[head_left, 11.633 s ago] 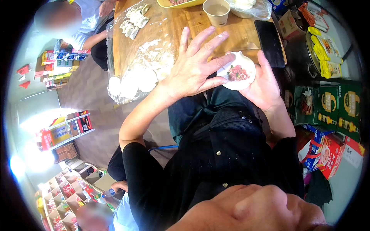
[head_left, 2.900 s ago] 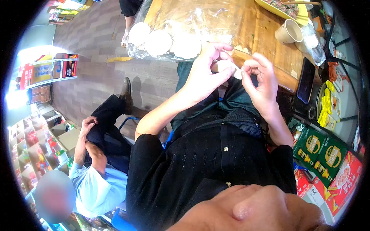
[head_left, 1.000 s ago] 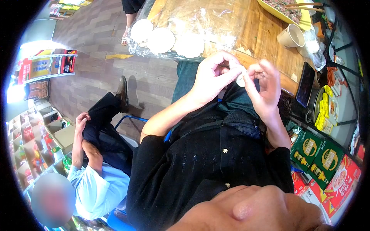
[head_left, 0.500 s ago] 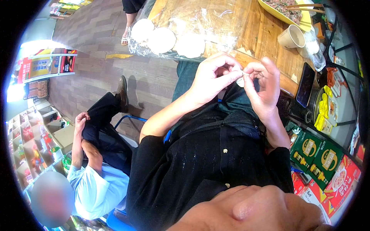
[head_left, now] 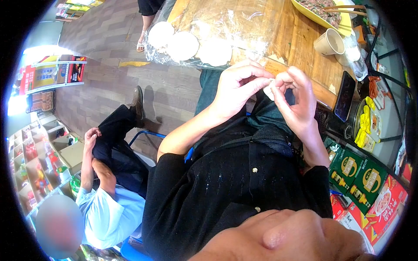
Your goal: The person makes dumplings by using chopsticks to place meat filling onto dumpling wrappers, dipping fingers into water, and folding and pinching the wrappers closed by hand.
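Observation:
A small folded white dough piece (head_left: 268,92) is between my two hands, over my lap at the table's near edge. My left hand (head_left: 240,90) pinches its upper left side between thumb and curled fingers. On the right, my right hand (head_left: 294,96) has its thumb and fingertips closed on the same piece, nearly touching the left fingertips. My fingers partly hide the dough. Flat round white wrappers (head_left: 183,46) lie on clear plastic film at the front left of the wooden table (head_left: 285,37).
At the table's upper right are a yellow tray (head_left: 345,25) of meat filling with chopsticks, a paper cup (head_left: 329,42), and a dark phone (head_left: 345,96). Green boxes (head_left: 360,174) stand right. A seated person (head_left: 111,213) is at lower left; another person's leg (head_left: 145,32) shows above.
Since the oldest frame, the open wrapper with visible filling has given way to a folded piece, and the view has shifted. Over the last second, my fingertips have moved slightly along the dough.

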The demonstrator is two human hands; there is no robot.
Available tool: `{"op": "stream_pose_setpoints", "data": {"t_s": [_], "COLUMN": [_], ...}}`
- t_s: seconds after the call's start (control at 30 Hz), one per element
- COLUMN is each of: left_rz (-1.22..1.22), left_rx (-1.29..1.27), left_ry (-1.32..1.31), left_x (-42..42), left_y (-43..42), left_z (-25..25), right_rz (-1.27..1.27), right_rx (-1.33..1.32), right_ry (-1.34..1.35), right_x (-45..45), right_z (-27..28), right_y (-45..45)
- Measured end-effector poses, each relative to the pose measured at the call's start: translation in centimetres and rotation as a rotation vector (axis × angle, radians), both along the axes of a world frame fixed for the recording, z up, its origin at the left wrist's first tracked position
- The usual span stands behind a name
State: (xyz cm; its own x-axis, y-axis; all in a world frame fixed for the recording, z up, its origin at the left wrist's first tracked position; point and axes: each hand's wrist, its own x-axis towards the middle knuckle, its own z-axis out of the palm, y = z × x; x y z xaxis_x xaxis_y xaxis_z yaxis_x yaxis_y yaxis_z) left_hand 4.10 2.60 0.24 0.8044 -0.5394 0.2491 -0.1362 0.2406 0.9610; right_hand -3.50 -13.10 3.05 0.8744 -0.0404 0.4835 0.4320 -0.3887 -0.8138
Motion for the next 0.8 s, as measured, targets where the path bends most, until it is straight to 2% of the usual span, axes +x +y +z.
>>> {"op": "stream_pose_setpoints", "data": {"t_s": [0.07,0.17,0.2,0.27,0.33,0.43,0.6,0.73,0.8], "left_rz": [-0.040,-0.016,-0.014,-0.064,-0.050,-0.020,0.046,0.067,0.070], "left_rx": [0.059,-0.001,-0.003,-0.031,0.090,0.191,0.041,-0.065,-0.109], "left_ry": [-0.081,-0.058,-0.067,0.229,0.214,0.177,0.151,0.236,0.275], "left_x": [0.2,-0.1,-0.3,-0.4,-0.3,-0.1,0.1,0.5,0.5], "left_y": [0.3,0.0,-0.2,-0.2,0.0,0.0,-0.8,-0.9,-0.8], "left_z": [0.1,0.0,0.0,0.5,0.8,0.7,-0.5,-0.2,0.1], "right_rz": [-0.039,-0.075,-0.063,-0.039,-0.019,0.084,0.176,0.036,-0.193], "right_rx": [-0.027,-0.047,-0.144,-0.337,-0.483,-0.586,-0.630,-0.628,-0.569], "right_ry": [-0.013,-0.033,0.058,0.195,-0.106,-0.152,-0.272,-0.341,-0.217], "right_x": [0.2,0.4,0.4,0.8,1.5,2.0,3.2,3.5,3.2], "right_z": [-0.1,0.0,0.4,1.7,1.0,1.7,2.2,1.4,2.3], "right_y": [0.0,-0.1,-0.3,-0.5,-1.0,-1.4,-1.7,-1.0,-0.2]}}
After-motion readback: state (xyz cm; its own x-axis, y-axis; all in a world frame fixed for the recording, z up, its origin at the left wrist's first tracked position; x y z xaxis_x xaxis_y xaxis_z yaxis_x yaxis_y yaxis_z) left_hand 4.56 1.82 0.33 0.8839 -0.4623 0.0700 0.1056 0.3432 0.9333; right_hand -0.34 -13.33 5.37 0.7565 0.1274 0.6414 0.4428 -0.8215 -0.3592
